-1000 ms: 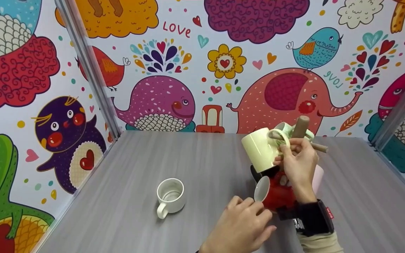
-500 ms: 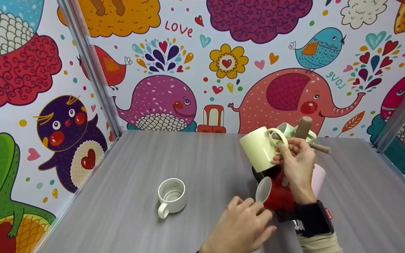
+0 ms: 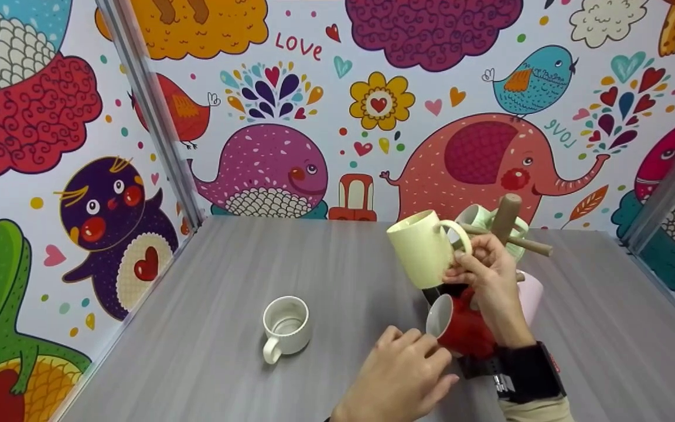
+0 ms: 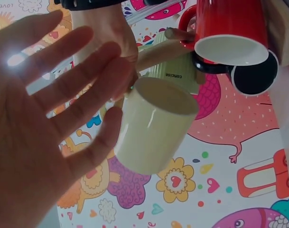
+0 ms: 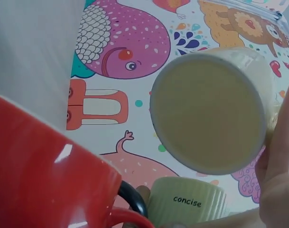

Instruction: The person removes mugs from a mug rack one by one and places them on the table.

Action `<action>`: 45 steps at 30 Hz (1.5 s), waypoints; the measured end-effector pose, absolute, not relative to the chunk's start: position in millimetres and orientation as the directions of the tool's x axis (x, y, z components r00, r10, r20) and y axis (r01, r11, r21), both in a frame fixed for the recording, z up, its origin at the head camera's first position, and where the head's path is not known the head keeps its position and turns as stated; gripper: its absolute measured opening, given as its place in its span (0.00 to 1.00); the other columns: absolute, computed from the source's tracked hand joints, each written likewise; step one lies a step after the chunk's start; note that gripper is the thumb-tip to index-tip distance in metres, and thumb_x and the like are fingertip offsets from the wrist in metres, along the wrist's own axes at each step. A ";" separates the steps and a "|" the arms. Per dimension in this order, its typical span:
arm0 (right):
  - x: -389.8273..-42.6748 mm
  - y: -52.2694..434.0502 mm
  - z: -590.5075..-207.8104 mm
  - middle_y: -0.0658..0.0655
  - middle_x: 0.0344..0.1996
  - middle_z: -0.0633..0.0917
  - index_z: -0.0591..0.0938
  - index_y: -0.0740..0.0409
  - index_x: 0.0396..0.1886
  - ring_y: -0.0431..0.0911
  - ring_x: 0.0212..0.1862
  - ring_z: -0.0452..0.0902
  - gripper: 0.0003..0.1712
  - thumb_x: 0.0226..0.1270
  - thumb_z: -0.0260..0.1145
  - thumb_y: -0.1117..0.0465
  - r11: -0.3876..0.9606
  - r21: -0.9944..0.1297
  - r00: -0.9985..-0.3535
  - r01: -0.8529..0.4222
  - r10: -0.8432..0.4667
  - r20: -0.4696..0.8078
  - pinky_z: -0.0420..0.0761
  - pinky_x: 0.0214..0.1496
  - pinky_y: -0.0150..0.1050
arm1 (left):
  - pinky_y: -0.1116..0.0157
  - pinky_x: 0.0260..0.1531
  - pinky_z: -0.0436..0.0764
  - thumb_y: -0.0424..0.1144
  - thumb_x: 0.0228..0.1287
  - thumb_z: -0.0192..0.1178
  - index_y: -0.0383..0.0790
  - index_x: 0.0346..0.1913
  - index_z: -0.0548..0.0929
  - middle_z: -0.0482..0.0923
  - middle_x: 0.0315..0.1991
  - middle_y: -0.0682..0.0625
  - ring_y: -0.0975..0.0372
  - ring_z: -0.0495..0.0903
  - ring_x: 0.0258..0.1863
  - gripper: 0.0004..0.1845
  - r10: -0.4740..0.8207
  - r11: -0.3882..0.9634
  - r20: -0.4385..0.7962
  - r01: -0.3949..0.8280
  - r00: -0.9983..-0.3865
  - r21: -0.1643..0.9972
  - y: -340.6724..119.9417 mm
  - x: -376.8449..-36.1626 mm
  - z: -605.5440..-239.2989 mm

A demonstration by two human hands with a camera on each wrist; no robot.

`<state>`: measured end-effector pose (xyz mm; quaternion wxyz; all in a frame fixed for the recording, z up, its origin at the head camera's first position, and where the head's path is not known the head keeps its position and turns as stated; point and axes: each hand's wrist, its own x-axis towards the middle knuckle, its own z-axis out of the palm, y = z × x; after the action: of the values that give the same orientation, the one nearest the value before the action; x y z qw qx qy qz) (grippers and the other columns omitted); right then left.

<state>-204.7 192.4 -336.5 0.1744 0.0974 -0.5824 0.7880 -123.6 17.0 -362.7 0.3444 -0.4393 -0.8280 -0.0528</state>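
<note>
My right hand [image 3: 493, 287] pinches the handle of a pale yellow mug [image 3: 424, 252], which is tilted in the air just left of a wooden mug rack [image 3: 507, 220]. In the right wrist view, the broad round end of the yellow mug [image 5: 208, 114] faces the camera. My left hand [image 3: 399, 375] is near the red mug [image 3: 469, 328], holding nothing; its fingers look relaxed and spread in the left wrist view. The red mug hangs low on the rack, with a black mug [image 4: 253, 76] behind it. A pale green mug [image 5: 187, 202] marked "concise" hangs on the far side.
A white mug [image 3: 286, 328] stands upright on the grey table [image 3: 208, 293], left of my hands. A pink mug [image 3: 531, 296] is at the rack's right, partly behind my right wrist. Wooden pegs [image 3: 531, 244] stick out sideways. Patterned panels [image 3: 290, 164] wall in the table.
My right hand has moved the yellow mug slightly left, away from the rack's post, and turned it so its rim shows more. The left hand stays where it was.
</note>
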 end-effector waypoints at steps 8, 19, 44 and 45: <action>-195.4 198.0 -346.5 0.60 0.19 0.74 0.69 0.69 0.29 0.48 0.18 0.78 0.03 0.61 0.51 0.76 -0.367 -0.841 -0.905 -0.398 0.006 0.426 0.79 0.21 0.41 | 0.69 0.30 0.68 0.53 0.58 0.56 0.52 0.28 0.78 0.74 0.28 0.59 0.66 0.73 0.29 0.11 0.694 0.610 0.605 0.766 -0.391 -0.204 17.3 -121.4 -364.3; -180.9 199.3 -359.1 0.59 0.18 0.68 0.65 0.67 0.15 0.49 0.19 0.76 0.26 0.75 0.35 0.63 -0.619 -0.708 -0.820 -0.340 -0.174 0.546 0.79 0.22 0.39 | 0.70 0.28 0.67 0.51 0.59 0.57 0.51 0.28 0.79 0.73 0.27 0.59 0.67 0.72 0.28 0.09 0.660 0.629 0.585 0.772 -0.472 -0.087 8.6 -120.4 -371.4; -152.4 252.1 -379.2 0.59 0.14 0.59 0.57 0.65 0.11 0.50 0.13 0.54 0.29 0.73 0.25 0.62 -0.718 -0.533 -0.777 -0.448 0.018 0.630 0.57 0.09 0.36 | 0.70 0.29 0.67 0.48 0.60 0.57 0.50 0.31 0.81 0.75 0.29 0.58 0.66 0.72 0.30 0.08 0.601 0.648 0.632 0.761 -0.489 -0.028 4.4 -128.6 -361.7; -151.1 254.0 -381.1 0.59 0.14 0.59 0.57 0.65 0.11 0.49 0.13 0.53 0.29 0.74 0.25 0.61 -0.723 -0.530 -0.782 -0.443 0.023 0.623 0.56 0.09 0.36 | 0.70 0.29 0.67 0.48 0.60 0.57 0.50 0.32 0.81 0.75 0.29 0.58 0.67 0.72 0.29 0.08 0.600 0.648 0.628 0.761 -0.495 -0.019 4.1 -129.2 -361.3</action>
<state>-151.1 254.0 -381.1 0.1328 0.3026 -0.3475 0.8775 -129.2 4.1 -361.3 0.3061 -0.3983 -0.8547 -0.1313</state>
